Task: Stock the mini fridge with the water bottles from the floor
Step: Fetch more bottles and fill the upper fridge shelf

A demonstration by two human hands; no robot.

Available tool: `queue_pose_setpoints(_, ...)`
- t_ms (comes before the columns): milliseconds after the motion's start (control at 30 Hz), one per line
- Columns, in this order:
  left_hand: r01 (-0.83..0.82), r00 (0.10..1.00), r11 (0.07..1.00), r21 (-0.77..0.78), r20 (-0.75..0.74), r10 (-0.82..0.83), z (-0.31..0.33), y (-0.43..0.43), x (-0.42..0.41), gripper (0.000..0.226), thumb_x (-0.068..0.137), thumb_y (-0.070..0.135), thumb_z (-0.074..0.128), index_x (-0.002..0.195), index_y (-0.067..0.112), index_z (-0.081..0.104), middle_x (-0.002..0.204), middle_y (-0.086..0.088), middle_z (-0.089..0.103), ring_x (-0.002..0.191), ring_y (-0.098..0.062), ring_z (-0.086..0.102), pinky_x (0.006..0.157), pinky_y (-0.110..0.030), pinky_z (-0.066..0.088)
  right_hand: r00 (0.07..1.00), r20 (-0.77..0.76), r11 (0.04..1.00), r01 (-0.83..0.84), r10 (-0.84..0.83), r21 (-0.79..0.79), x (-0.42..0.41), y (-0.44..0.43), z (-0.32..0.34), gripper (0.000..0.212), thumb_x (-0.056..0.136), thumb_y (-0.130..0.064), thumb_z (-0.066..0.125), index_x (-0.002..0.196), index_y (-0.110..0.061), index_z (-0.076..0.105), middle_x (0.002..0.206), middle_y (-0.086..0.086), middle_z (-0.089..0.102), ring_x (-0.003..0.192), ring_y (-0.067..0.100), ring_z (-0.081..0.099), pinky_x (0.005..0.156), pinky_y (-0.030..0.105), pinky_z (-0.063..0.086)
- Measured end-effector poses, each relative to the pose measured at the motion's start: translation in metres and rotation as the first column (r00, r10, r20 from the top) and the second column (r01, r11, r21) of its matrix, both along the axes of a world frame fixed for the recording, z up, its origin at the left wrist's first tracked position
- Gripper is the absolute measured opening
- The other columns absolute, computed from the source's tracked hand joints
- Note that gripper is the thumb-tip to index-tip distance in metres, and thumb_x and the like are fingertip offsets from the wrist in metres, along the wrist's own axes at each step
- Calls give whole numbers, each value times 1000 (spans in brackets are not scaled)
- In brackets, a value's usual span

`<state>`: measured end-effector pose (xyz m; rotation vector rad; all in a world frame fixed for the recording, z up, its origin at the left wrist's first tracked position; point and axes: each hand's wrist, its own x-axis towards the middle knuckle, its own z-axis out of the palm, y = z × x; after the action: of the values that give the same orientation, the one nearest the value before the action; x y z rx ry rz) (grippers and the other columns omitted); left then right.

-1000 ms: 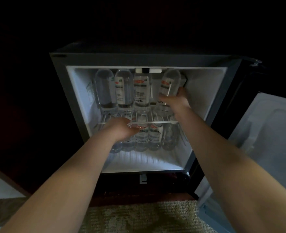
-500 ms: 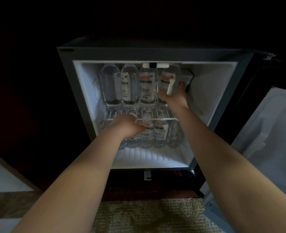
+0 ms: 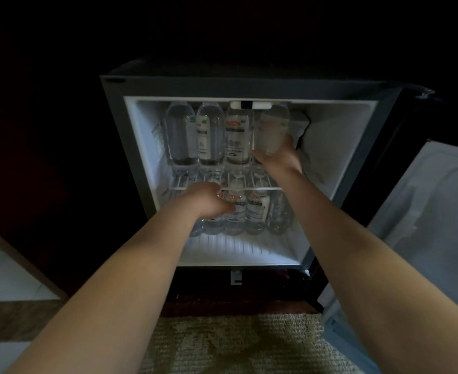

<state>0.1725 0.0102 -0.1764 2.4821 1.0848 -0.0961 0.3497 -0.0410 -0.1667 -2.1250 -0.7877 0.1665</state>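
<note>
- Head view: the mini fridge (image 3: 249, 87) stands with its door (image 3: 432, 211) swung wide to the right.
- The right hand (image 3: 279, 157) grips the rightmost bottle (image 3: 273, 125) on the wire shelf (image 3: 262, 188), beside three upright bottles (image 3: 211, 136).
- The left hand (image 3: 206, 201), fingers curled, sits at the shelf's front edge against the lower bottles (image 3: 257, 211); whether it grips anything cannot be told.

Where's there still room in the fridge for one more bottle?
Bare: the ribbed floor in front of the bottom bottles, and a thin strip of wire shelf before the top bottles. Both back rows look packed side to side.
</note>
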Motion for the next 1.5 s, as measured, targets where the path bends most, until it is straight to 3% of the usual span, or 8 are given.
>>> queue_pose_setpoints(233,-94,956,987,-129,264,126,34,-24,-24,49,83,37,66,127,19,55,124,-1,57,106,-19,54,89,-30,42,983,137,992,127,-125,-5,-30,-37,15,54,87,-39,60,126,-7,43,124,15,55,109,35,57,78,37,46)
queue_pose_setpoints(333,-103,964,989,-106,233,125,59,-36,-46,43,87,35,61,123,12,57,114,-4,57,94,-16,53,74,-27,44,990,140,982,27,-1,-188,-49,-53,30,26,90,-37,52,94,-13,60,92,8,64,83,28,62,62,27,39)
queue_pose_setpoints(433,-60,988,984,-167,132,82,79,-51,-75,33,90,36,57,112,11,62,107,-5,60,83,-12,55,64,-23,43,974,-4,875,-204,225,-439,-77,-68,48,25,90,-35,56,76,-13,56,77,5,61,62,18,56,54,26,44)
queue_pose_setpoints(600,-156,988,946,-284,-28,154,104,-82,-140,48,90,41,56,133,20,48,134,1,52,114,-19,56,94,-39,47,844,-132,600,-470,519,-647,-152,-99,81,41,91,-43,57,111,-7,57,93,6,62,68,16,62,52,25,48)
queue_pose_setpoints(833,-287,956,929,-234,-3,294,115,-122,-263,46,90,36,60,129,11,53,129,-2,53,105,-20,57,81,-30,43,702,-72,500,-570,708,-652,-286,-142,113,41,93,-42,55,112,-6,58,82,6,64,64,17,60,51,24,45)
queue_pose_setpoints(1000,-397,918,904,-161,-46,395,99,-157,-361,42,88,40,61,115,7,62,105,-10,64,94,-23,60,80,-32,43,628,-106,422,-628,771,-654,-383,-166,103,43,91,-45,56,117,-11,54,100,5,60,79,20,67,54,27,46)
queue_pose_setpoints(1267,-633,770,762,-139,-6,638,41,-227,-524,43,89,38,59,113,4,63,117,-14,62,107,-30,57,87,-33,43,410,-126,239,-724,903,-647,-530,-215,53,43,91,-43,55,121,-13,57,116,4,59,97,22,61,80,35,53)
queue_pose_setpoints(1500,-859,468,450,-243,-19,883,-36,-285,-649,42,88,28,62,117,-3,61,122,-20,60,114,-35,55,97,-39,45,226,-190,45,-747,955,-664,-614,-244,-4,35,91,-41,54,109,-12,61,107,5,62,93,21,60,85,39,53)
